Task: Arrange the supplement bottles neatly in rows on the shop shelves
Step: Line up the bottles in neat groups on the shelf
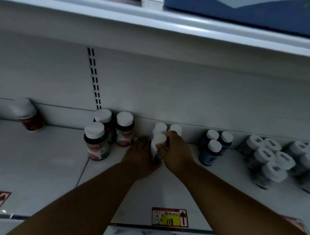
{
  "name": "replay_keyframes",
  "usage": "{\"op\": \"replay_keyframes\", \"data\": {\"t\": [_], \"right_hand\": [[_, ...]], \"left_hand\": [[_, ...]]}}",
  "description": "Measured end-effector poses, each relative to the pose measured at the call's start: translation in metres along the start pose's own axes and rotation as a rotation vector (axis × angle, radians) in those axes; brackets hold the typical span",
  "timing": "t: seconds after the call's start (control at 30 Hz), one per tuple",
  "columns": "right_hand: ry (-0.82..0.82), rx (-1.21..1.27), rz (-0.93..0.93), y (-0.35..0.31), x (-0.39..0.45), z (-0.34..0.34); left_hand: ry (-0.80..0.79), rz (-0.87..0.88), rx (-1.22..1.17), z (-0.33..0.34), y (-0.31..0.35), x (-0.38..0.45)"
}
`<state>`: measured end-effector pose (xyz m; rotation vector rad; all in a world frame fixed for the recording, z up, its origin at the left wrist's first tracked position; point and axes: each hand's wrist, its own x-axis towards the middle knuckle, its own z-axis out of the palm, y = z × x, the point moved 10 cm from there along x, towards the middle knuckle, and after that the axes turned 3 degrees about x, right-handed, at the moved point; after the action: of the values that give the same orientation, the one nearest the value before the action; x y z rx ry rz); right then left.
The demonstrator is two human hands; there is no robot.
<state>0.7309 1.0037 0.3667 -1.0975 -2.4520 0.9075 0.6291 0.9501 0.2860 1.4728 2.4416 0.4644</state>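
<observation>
Fingers (160, 147) (both hands) grip white btl (157, 145).

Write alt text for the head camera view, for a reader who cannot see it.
Both hands close around a white-capped bottle at the front of a trio on a white shop shelf: the left hand against its side, the right hand gripping near the cap. Orange-labelled bottles stand to the left, blue bottles to the right.
</observation>
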Motion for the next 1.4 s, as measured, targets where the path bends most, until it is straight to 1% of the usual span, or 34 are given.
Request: {"op": "replay_keyframes", "data": {"t": [0.13,0.2,0.27,0.4,0.5,0.67,0.73,0.8,0.83,0.9,0.97,1.07,1.13,1.2,1.3,1.4], "right_hand": [[0.018,0.017,0.05,0.006,-0.017,0.0],[0.037,0.059,0.053,0.005,-0.032,0.0],[0.055,0.069,0.033,-0.002,-0.05,-0.001],[0.098,0.052,0.003,-0.014,-0.093,0.001],[0.098,0.056,-0.075,-0.028,-0.133,0.008],[0.037,0.124,-0.177,-0.047,-0.198,0.035],[0.024,0.118,-0.172,-0.051,-0.229,0.052],[-0.039,0.146,-0.139,-0.059,-0.256,0.072],[-0.074,0.13,-0.118,-0.065,-0.266,0.082],[-0.119,0.088,-0.061,-0.076,-0.279,0.101],[-0.149,0.06,-0.042,-0.085,-0.285,0.123],[-0.146,0.027,-0.028,-0.107,-0.285,0.154],[-0.125,0.029,-0.035,-0.127,-0.283,0.181],[-0.103,0.049,-0.036,-0.146,-0.279,0.214],[-0.104,-0.025,0.019,-0.156,-0.266,0.276],[-0.131,-0.089,0.057,-0.149,-0.246,0.331]], "left_hand": [[-0.101,0.032,0.12,0.002,-0.003,-0.014],[-0.171,0.048,0.121,0.004,-0.005,-0.03],[-0.187,0.049,0.086,-0.003,-0.008,-0.047],[-0.131,0.078,0.017,-0.027,-0.007,-0.097],[-0.021,0.091,-0.038,-0.05,-0.004,-0.154],[0.2,0.035,-0.017,-0.073,-0.02,-0.264],[0.174,-0.006,0.024,-0.067,-0.031,-0.303],[0.101,-0.051,0.072,-0.061,-0.045,-0.336],[0.097,-0.043,0.109,-0.061,-0.051,-0.35],[0.094,-0.038,0.128,-0.064,-0.069,-0.369],[0.092,-0.066,0.064,-0.065,-0.095,-0.38],[0.094,-0.075,-0.047,-0.068,-0.136,-0.381],[0.079,-0.06,-0.065,-0.07,-0.168,-0.379],[0.061,-0.025,-0.001,-0.073,-0.202,-0.374],[0.032,0.061,0.154,-0.068,-0.252,-0.362],[-0.025,0.031,0.145,-0.046,-0.301,-0.343]]}}
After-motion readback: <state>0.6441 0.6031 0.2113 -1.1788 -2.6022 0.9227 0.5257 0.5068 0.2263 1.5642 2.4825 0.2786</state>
